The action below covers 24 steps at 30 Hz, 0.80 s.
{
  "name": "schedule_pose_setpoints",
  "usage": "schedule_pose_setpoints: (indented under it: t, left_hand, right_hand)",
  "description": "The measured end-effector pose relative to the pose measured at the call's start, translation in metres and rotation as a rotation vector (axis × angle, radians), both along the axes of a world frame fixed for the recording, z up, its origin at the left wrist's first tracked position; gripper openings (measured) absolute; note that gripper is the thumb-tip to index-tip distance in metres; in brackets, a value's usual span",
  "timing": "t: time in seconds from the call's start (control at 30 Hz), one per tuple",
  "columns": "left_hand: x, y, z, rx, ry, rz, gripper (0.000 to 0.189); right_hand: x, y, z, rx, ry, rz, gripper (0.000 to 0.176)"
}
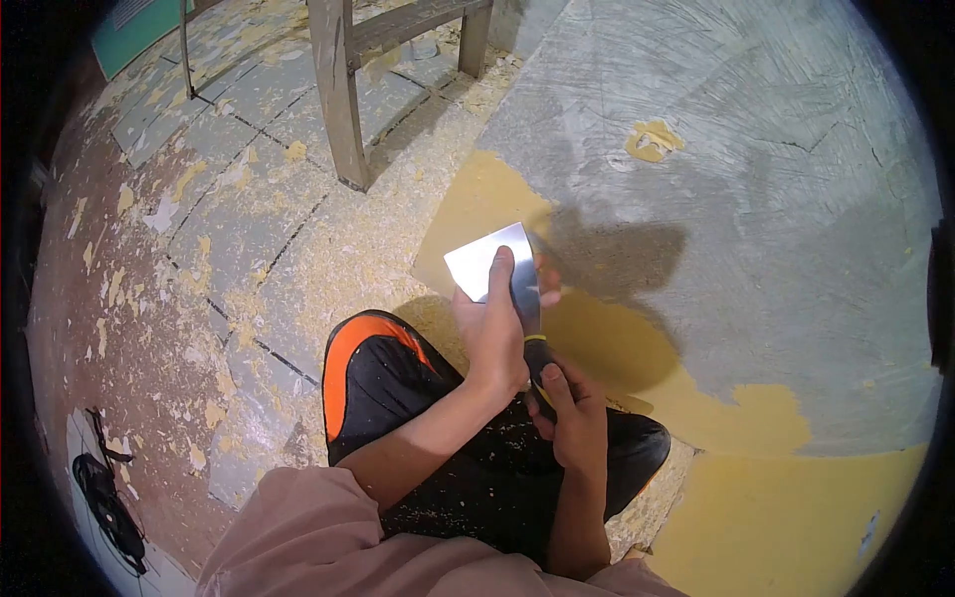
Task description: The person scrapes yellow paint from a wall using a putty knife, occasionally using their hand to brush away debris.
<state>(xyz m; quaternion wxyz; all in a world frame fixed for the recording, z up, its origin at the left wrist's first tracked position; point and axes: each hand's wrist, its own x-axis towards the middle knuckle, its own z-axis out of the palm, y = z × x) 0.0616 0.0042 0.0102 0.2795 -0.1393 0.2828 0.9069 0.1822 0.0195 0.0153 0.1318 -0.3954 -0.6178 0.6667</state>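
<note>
Both of my hands are on a putty knife (530,296) with a wide shiny blade and a black and yellow handle. My left hand (489,323) grips the blade, its thumb flat on the metal and its fingers behind. Around the handle (538,363) my right hand (577,413) is closed. Just beyond the knife stands a wall (756,219), grey and scratched over most of its face. Yellow paint (617,343) still covers its lower part, and one small peeling yellow patch (654,141) sits higher up. My hands cast a shadow on the wall.
Paint flakes and crumbs litter the tiled floor (239,214). A wooden frame with legs (338,109) stands ahead to the left. Black cords or straps (107,502) lie at the lower left. A green panel (134,38) is at the upper left. My bent knees (383,383) are close below my hands.
</note>
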Motion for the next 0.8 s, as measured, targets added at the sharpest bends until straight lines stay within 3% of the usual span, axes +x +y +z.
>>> schedule_pose_setpoints:
  t: [0.2, 0.3, 0.5, 0.8]
  left_hand:
    - [0.002, -0.002, -0.004, -0.067, 0.086, -0.050, 0.025]
    - [0.000, -0.005, -0.005, 0.054, 0.002, -0.085, 0.026]
    - [-0.002, -0.007, -0.001, 0.027, 0.022, -0.118, 0.024]
    - [0.000, -0.007, 0.006, 0.013, 0.003, -0.058, 0.019]
  right_hand:
    - [0.000, -0.001, 0.000, -0.023, 0.015, -0.060, 0.034]
    - [-0.001, -0.003, -0.001, -0.037, 0.046, -0.069, 0.034]
    - [-0.002, -0.006, -0.001, -0.082, 0.061, -0.117, 0.034]
    - [-0.002, -0.005, 0.003, -0.070, 0.034, -0.108, 0.034]
